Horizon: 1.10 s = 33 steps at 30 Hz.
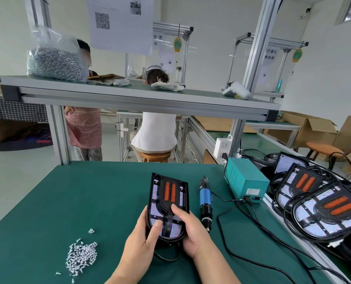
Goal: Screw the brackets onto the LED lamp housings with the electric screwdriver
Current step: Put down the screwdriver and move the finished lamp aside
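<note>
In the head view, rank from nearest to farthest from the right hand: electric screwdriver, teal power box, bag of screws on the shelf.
From the right hand:
1. electric screwdriver, lying just to its right.
2. teal power box, farther right and back.
3. bag of screws, up on the shelf, far left.

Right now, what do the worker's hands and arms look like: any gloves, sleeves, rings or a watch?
The left hand and the right hand are bare: no gloves, and no rings show. The left forearm and right forearm are uncovered down to the picture's bottom edge, with no sleeve, watch or wristband in view.
</note>
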### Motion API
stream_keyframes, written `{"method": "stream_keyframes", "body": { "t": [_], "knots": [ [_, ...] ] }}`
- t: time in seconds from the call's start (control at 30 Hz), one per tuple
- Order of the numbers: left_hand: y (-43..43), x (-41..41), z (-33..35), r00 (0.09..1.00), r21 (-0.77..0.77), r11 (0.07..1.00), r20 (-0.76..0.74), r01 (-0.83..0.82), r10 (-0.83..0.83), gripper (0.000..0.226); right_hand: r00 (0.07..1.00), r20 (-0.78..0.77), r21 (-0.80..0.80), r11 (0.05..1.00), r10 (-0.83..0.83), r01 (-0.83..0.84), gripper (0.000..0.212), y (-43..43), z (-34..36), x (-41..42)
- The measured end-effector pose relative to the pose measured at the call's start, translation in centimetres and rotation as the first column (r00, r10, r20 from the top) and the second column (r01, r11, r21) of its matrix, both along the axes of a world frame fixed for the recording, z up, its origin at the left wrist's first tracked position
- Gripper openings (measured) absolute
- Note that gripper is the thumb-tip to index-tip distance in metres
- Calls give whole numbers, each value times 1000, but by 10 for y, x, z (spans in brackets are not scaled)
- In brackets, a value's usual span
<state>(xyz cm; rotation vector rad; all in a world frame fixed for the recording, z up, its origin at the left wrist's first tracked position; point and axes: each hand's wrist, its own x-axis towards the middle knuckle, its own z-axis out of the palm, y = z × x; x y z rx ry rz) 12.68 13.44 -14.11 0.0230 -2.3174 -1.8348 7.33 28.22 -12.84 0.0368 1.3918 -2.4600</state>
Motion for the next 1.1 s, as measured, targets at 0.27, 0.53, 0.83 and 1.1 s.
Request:
{"method": "stream_keyframes", "body": {
  "t": [0.27,0.53,0.83,1.1],
  "knots": [
    [0,1,4,994,-39,994,-1,105,-105,62,986,122,-99,990,116,-104,48,1,3,3],
    [-18,2,0,991,-155,981,87,118,-106,78,986,148,-145,988,73,-52,49,-5,3,-3],
    [-9,-10,-4,969,-545,818,-42,183,-244,67,983,122,-237,966,140,-108,46,-1,-1,-3],
    [-36,6,18,969,-562,799,19,214,-246,63,987,144,-228,973,73,-39,43,-3,1,-8]
  ]
}}
